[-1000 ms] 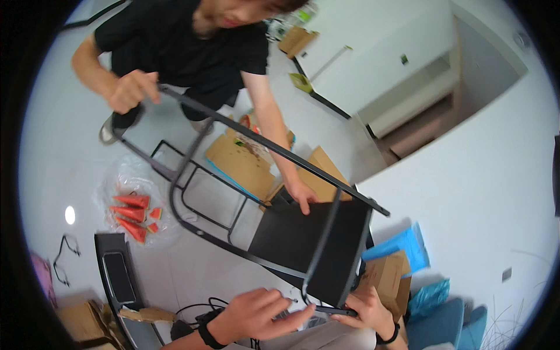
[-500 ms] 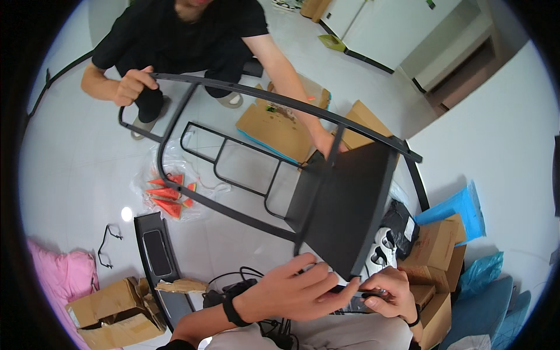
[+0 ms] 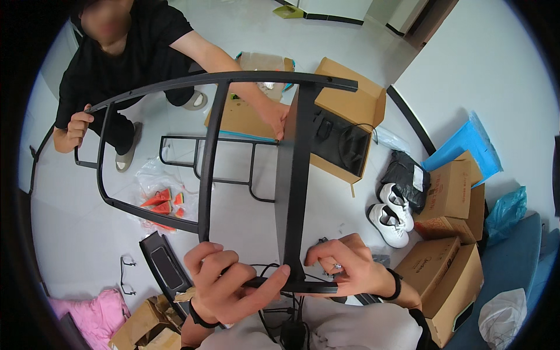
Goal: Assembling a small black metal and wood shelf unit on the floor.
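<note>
A black metal frame (image 3: 211, 151) with a dark flat panel (image 3: 286, 169) is held up before me, tilted over the floor. My left hand (image 3: 230, 286) is closed around its near lower bar, at the corner where a cross tube meets it. My right hand (image 3: 356, 268) is at the bar's right end, fingers curled, with a small shiny metal piece (image 3: 337, 266) between them; its exact kind is too small to tell. Across from me a crouching person in black grips the frame's far end with one hand (image 3: 79, 127) and touches the panel with the other (image 3: 273, 116).
An open cardboard box (image 3: 344, 163) holds dark items and a cable. White shoes (image 3: 389, 216), a black parcel (image 3: 405, 181) and stacked cartons (image 3: 446, 256) are at right. Watermelon slices (image 3: 160, 203) lie on plastic at left, near a phone (image 3: 167, 267) and glasses (image 3: 125, 274).
The frame has swung left and turned so its panel is nearly edge-on. My hands have moved apart along its near bar. The view has shifted right, showing the open box.
</note>
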Action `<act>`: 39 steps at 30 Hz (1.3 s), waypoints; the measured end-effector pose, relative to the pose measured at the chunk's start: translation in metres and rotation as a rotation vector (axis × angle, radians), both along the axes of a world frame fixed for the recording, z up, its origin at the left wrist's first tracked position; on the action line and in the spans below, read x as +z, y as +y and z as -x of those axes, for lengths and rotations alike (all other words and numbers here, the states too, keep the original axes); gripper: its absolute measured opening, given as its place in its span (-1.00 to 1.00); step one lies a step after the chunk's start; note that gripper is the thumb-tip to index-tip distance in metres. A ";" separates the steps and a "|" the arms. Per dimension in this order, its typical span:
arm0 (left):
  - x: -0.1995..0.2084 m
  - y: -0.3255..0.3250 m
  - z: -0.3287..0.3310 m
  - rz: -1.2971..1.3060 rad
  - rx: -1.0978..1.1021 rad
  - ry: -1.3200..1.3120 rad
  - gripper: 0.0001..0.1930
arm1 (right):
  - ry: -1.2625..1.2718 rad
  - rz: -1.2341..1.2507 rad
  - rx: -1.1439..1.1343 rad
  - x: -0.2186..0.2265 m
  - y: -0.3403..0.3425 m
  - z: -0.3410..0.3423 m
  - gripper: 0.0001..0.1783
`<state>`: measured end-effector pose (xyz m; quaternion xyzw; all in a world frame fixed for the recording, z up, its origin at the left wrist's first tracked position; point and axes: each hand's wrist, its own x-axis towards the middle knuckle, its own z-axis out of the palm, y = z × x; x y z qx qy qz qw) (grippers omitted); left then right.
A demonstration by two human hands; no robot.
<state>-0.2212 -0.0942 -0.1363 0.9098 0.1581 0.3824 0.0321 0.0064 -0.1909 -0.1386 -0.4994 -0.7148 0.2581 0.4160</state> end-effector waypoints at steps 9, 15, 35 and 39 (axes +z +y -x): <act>0.004 0.006 0.003 0.025 0.082 0.051 -0.60 | 0.040 -0.289 -0.027 -0.015 0.005 0.004 -0.73; 0.000 0.004 0.000 0.050 0.077 0.031 -0.63 | 0.092 -0.246 -0.054 -0.012 0.006 0.005 -0.69; 0.009 -0.011 -0.010 0.105 0.032 0.048 -0.60 | 0.136 0.043 -0.032 -0.022 0.000 0.014 -0.64; 0.001 -0.009 -0.010 0.036 0.009 0.088 -0.60 | 0.881 0.529 -0.196 -0.025 -0.020 0.006 -0.48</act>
